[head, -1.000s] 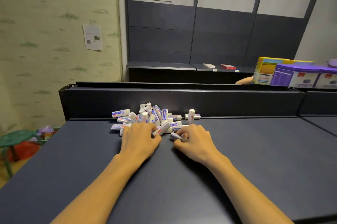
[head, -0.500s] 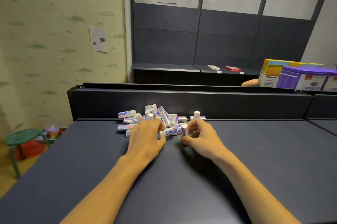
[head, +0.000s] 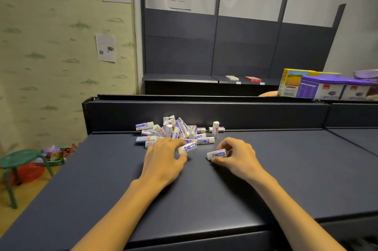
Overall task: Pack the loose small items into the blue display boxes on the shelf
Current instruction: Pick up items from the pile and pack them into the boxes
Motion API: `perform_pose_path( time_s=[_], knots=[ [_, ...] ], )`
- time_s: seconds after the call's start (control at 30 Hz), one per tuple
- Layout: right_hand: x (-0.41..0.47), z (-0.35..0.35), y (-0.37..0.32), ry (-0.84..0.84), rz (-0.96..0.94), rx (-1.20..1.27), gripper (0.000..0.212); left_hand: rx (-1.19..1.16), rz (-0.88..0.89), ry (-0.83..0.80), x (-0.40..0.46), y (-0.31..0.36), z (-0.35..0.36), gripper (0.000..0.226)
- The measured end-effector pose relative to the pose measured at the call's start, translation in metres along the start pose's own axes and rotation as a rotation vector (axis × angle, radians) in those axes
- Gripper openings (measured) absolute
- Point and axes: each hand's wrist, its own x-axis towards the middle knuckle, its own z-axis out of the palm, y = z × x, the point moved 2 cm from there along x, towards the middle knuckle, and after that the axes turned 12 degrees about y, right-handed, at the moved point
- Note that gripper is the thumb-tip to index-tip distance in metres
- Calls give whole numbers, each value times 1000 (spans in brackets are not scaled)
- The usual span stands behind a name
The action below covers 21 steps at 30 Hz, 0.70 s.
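So both hands are already on stock here: the left hand [head: 163,156] pinches one small white eraser [head: 187,147] with a blue printed sleeve at the near edge of the pile, and the right hand [head: 238,153] has its fingers curled round another eraser [head: 217,154], held lying sideways just above or on the dark shelf top [head: 286,179], can't quite tell which. The rest of the loose erasers [head: 176,131] sit in a jumbled heap against the back lip of the shelf, one standing upright on its end [head: 215,129] just right of the heap. These look light and rubbery, stiff enough to keep their shape, and the paper sleeve is probably a bit slick, so I'd pinch across the long flat sides at the middle rather than by the bare ends. Nothing fragile, drops won't hurt them. Weird bit: I can't see any blue display boxes anywhere in view, just some purple and yellow cartons [head: 327,87] off to the far right, so where these go next is a guess.
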Motion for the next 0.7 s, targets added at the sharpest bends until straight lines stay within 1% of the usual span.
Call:
perform_pose_path(
  time_s=[0.23, 0.37, 0.57, 0.7],
  knots=[
    [-39, -22, -5, 86, -12, 85, 27, -6, 40, -16, -15, 19, -17, 22],
    [-62, -47, 0, 135, -9, 98, 26, -29, 113, -55, -22, 38, -16, 19],
    [-90, -89, 14, 185, -26, 99, 25, -69, 204, -96, -35, 80, -13, 15],
    [-104, -125, 33, 222, -27, 119, 27, -65, 270, -101, -47, 117, -8, 20]
  ],
)
